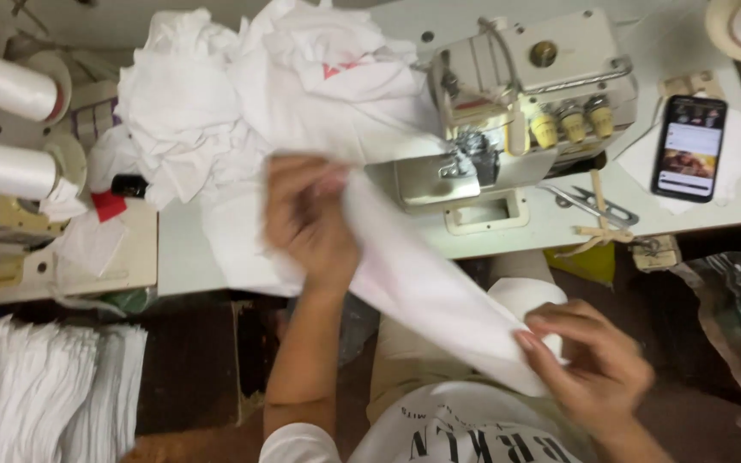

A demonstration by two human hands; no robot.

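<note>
A long piece of white fabric [422, 283] stretches from the sewing machine [525, 94] down toward my lap. My left hand [306, 219], blurred with motion, grips its upper end just left of the machine's needle plate [426, 180]. My right hand [589, 360] pinches the fabric's lower end near my lap, fingers closed on the edge. A big heap of white cloth pieces [242, 94] lies on the table behind my left hand.
A smartphone [688, 146] with a lit screen lies at the table's right. Thread snips [593, 206] rest beside the machine. Two white thread cones [6, 124] stand at far left. A stack of folded white pieces [36, 394] sits lower left.
</note>
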